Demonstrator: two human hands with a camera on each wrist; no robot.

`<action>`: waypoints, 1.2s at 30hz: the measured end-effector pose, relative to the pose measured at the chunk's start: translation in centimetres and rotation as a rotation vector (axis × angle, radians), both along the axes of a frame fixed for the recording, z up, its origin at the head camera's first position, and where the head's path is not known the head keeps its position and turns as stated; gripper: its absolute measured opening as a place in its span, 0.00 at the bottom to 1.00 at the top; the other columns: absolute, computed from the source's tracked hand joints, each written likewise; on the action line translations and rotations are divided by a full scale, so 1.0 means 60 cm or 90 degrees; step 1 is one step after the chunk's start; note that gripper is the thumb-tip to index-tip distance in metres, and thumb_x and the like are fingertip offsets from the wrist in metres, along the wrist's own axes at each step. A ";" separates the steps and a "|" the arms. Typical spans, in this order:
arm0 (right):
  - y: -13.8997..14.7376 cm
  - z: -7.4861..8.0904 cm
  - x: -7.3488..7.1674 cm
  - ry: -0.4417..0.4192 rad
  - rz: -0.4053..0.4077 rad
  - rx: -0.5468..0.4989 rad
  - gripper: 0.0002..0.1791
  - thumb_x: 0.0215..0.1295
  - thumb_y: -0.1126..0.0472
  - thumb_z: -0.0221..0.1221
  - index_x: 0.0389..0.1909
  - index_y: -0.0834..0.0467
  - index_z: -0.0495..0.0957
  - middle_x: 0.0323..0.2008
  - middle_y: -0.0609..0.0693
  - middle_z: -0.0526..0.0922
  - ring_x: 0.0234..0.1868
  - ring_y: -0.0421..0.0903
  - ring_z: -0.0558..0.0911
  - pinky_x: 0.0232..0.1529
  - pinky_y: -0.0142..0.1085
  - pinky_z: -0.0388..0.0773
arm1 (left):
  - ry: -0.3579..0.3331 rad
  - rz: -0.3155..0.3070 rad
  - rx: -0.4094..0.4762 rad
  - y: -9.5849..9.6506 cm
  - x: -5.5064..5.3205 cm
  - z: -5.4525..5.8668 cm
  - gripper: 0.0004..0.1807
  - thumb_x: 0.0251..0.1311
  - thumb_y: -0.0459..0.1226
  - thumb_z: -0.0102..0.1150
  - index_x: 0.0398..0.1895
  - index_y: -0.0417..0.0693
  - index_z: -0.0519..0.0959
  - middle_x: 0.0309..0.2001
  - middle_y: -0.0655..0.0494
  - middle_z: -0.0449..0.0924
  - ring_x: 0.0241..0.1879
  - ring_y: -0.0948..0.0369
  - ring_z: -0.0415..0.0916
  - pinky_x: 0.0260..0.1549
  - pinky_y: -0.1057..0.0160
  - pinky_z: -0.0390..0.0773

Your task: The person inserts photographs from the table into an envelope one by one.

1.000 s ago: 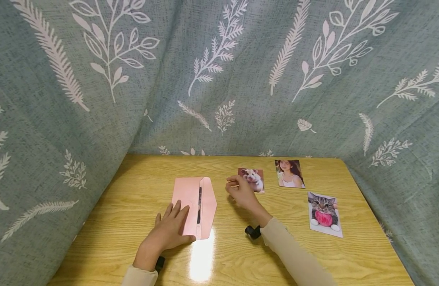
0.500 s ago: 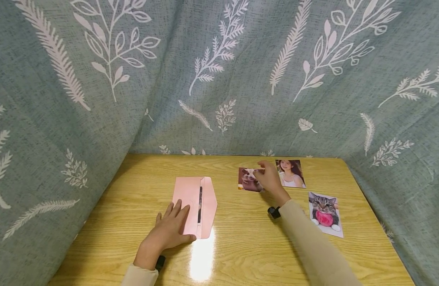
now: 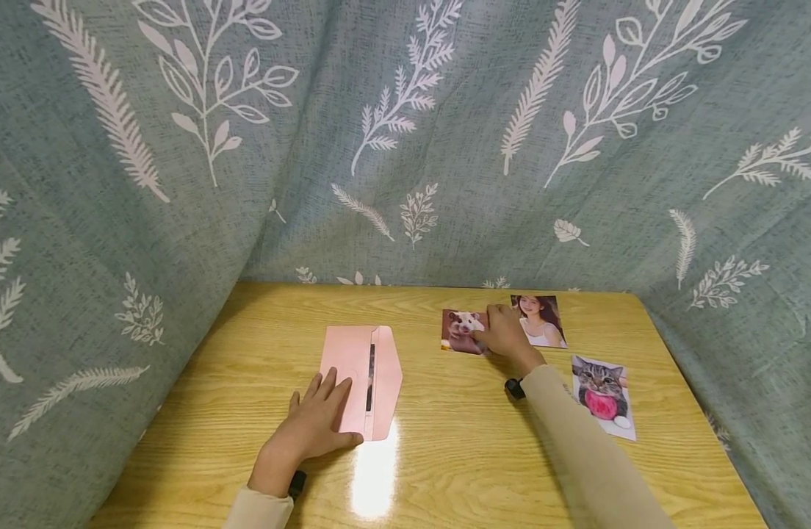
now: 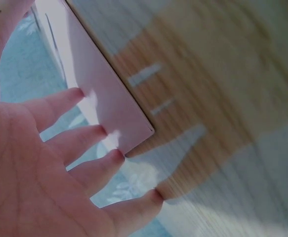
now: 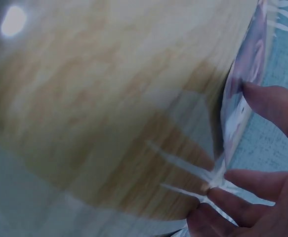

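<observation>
Envelope (image 3: 349, 351), smooth pink paper, is lying on the wood-grain table (image 3: 432, 455), its pointed flap (image 3: 387, 386) spreading open to the right and a dark printed strip (image 3: 370, 378) showing inside its slot, while your left hand (image 3: 316, 422) is resting on it, fingers straight and spread wide. Your right hand (image 3: 507, 332) is touching the rectangular hamster photo (image 3: 460, 330) at its right edge, thumb lying on the printed face, fingers bending beside it; pinching or not, can't tell. Portrait photo (image 3: 541, 323) and cat photo (image 3: 604, 397) are lying farther right, leaf-patterned woven cloth (image 3: 405, 147) hanging behind.
</observation>
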State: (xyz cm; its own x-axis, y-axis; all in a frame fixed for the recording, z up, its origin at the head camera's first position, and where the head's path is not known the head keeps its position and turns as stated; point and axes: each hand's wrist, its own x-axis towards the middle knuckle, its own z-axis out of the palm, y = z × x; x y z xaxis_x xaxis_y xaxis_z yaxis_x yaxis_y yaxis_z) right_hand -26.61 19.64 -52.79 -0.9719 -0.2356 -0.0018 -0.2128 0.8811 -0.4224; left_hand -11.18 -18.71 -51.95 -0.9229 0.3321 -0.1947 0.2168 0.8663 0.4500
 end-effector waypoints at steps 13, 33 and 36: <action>0.003 -0.001 0.002 -0.004 -0.046 -0.097 0.30 0.63 0.62 0.66 0.61 0.72 0.69 0.43 0.65 0.78 0.49 0.64 0.75 0.48 0.56 0.72 | 0.000 0.004 0.002 0.001 0.000 -0.001 0.57 0.50 0.59 0.74 0.78 0.46 0.58 0.78 0.37 0.45 0.75 0.36 0.38 0.61 0.23 0.44; 0.031 0.007 0.008 -0.099 -0.113 -0.375 0.16 0.72 0.66 0.56 0.57 0.66 0.72 0.46 0.64 0.82 0.40 0.54 0.83 0.31 0.38 0.77 | 0.002 0.004 0.002 0.003 -0.001 0.001 0.56 0.49 0.58 0.74 0.78 0.46 0.59 0.78 0.37 0.45 0.75 0.35 0.39 0.61 0.23 0.45; 0.027 0.001 0.011 -0.105 -0.110 -0.418 0.18 0.70 0.68 0.56 0.58 0.68 0.72 0.48 0.66 0.81 0.41 0.52 0.84 0.31 0.37 0.79 | -0.002 0.007 0.005 0.003 0.000 0.002 0.56 0.49 0.58 0.75 0.78 0.46 0.59 0.78 0.37 0.45 0.75 0.35 0.38 0.61 0.23 0.44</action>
